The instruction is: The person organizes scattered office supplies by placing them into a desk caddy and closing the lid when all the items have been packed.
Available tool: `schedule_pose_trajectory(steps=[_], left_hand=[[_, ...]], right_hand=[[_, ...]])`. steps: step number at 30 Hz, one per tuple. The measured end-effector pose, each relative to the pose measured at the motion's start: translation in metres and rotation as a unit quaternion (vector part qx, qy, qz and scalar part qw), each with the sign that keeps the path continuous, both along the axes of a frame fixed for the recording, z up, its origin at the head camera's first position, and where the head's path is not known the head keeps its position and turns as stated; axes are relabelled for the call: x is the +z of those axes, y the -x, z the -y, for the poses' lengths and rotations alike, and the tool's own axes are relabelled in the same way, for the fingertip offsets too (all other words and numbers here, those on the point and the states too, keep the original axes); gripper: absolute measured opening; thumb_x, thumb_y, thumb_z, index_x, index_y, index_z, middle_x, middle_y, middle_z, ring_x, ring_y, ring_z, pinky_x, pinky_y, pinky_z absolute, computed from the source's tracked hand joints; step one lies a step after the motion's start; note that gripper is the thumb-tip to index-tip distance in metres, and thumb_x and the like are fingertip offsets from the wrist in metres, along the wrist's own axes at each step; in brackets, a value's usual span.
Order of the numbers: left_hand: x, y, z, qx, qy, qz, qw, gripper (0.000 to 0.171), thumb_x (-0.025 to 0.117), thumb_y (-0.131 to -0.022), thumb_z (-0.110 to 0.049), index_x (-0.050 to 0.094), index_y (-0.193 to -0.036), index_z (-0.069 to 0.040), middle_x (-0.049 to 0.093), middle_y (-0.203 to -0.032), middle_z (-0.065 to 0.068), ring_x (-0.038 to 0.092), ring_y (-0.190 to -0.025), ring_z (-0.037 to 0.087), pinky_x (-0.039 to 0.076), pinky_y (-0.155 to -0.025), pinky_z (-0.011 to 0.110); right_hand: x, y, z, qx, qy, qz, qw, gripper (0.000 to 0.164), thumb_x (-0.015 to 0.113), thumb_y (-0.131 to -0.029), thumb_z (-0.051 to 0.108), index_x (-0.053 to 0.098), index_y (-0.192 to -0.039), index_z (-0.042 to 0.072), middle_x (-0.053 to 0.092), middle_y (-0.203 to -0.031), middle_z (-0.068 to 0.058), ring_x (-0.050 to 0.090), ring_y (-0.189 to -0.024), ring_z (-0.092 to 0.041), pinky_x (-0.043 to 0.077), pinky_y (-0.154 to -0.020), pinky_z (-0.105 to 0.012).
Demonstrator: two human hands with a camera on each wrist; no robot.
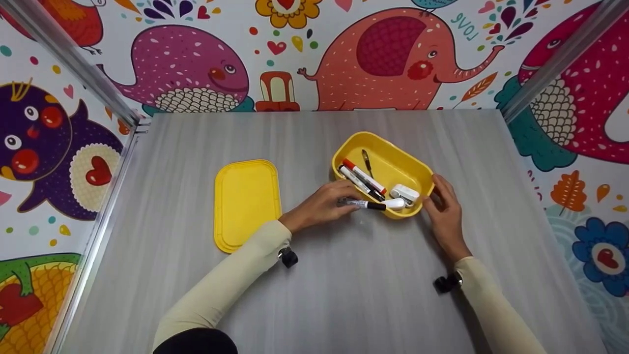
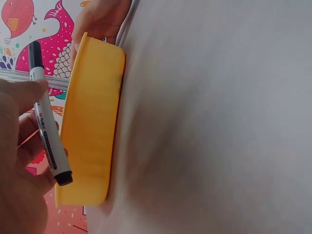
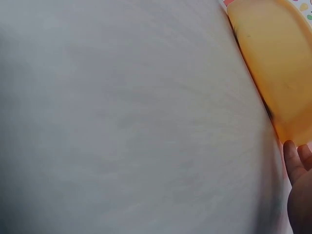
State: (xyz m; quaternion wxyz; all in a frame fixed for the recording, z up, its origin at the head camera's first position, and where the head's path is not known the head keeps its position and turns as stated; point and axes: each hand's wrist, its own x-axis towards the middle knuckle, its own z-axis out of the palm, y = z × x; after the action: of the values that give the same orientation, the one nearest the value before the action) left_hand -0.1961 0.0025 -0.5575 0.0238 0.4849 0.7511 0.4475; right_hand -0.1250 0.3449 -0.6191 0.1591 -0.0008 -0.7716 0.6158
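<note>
My left hand [image 1: 327, 205] pinches a white marker [image 1: 366, 203] with a black cap, held over the near edge of the yellow box [image 1: 393, 164]. In the left wrist view the marker [image 2: 48, 119] sits slantwise between thumb and fingers, in front of the box's side wall [image 2: 92, 122]. With its thumb in front and fingers behind, my right hand [image 1: 446, 214] holds the right end of the box. Inside lie a red-capped marker [image 1: 366, 177], other white-and-black markers [image 1: 355, 179], a slim dark pen [image 1: 366, 161] and small white objects [image 1: 404, 192] of unclear kind.
A yellow lid [image 1: 248, 204] lies flat on the grey table [image 1: 314, 295], left of the box and beside my left forearm. Walls with printed cartoon animals [image 1: 393, 64] close off the back and sides, with metal posts [image 1: 557, 61] at the corners.
</note>
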Motion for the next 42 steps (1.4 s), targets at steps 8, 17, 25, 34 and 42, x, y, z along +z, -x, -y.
schedule_pose_trajectory(steps=[8,17,25,34,42], left_hand=[[0.004,0.008,-0.009,0.001,0.008,-0.005,1.0,0.02,0.081,-0.099,-0.001,0.08,-0.118,-0.001,0.074,-0.115,0.012,0.067,-0.106,0.024,0.056,-0.102,0.032],[0.011,0.018,-0.016,0.004,0.021,0.005,0.9997,0.022,0.081,-0.102,-0.011,0.08,-0.122,-0.002,0.075,-0.122,0.012,0.067,-0.116,0.024,0.051,-0.112,0.028],[0.016,0.025,-0.024,0.002,0.028,0.004,0.9996,0.023,0.08,-0.102,-0.009,0.079,-0.124,-0.001,0.073,-0.122,0.013,0.065,-0.117,0.026,0.05,-0.113,0.028],[0.017,0.034,-0.035,0.006,0.041,-0.014,0.999,0.023,0.081,-0.101,-0.007,0.08,-0.122,0.0,0.073,-0.12,0.015,0.065,-0.115,0.028,0.05,-0.112,0.03],[0.013,0.044,-0.043,0.013,0.065,-0.02,0.9976,0.024,0.082,-0.101,-0.01,0.08,-0.123,-0.001,0.073,-0.12,0.014,0.064,-0.115,0.027,0.05,-0.112,0.03]], right_hand=[[0.014,-0.003,0.01,-0.002,0.001,-0.004,1.0,0.06,0.064,-0.106,-0.008,0.046,-0.163,-0.004,0.042,-0.17,-0.02,0.048,-0.149,-0.044,0.041,-0.125,-0.046],[0.031,-0.01,0.017,0.0,0.001,0.006,1.0,0.059,0.063,-0.107,-0.008,0.047,-0.163,-0.004,0.043,-0.17,-0.017,0.049,-0.149,-0.04,0.04,-0.125,-0.045],[0.03,-0.01,0.017,0.005,0.003,-0.02,1.0,0.059,0.064,-0.106,-0.01,0.047,-0.162,-0.007,0.043,-0.169,-0.023,0.049,-0.147,-0.045,0.044,-0.122,-0.035],[0.03,-0.009,0.015,0.003,0.009,0.004,1.0,0.059,0.064,-0.107,-0.006,0.046,-0.163,-0.005,0.042,-0.17,-0.018,0.048,-0.15,-0.042,0.04,-0.125,-0.041],[0.0,0.0,0.0,-0.001,0.005,-0.001,1.0,0.061,0.067,-0.107,-0.004,0.049,-0.165,0.005,0.044,-0.17,-0.009,0.049,-0.15,-0.034,0.042,-0.123,-0.032]])
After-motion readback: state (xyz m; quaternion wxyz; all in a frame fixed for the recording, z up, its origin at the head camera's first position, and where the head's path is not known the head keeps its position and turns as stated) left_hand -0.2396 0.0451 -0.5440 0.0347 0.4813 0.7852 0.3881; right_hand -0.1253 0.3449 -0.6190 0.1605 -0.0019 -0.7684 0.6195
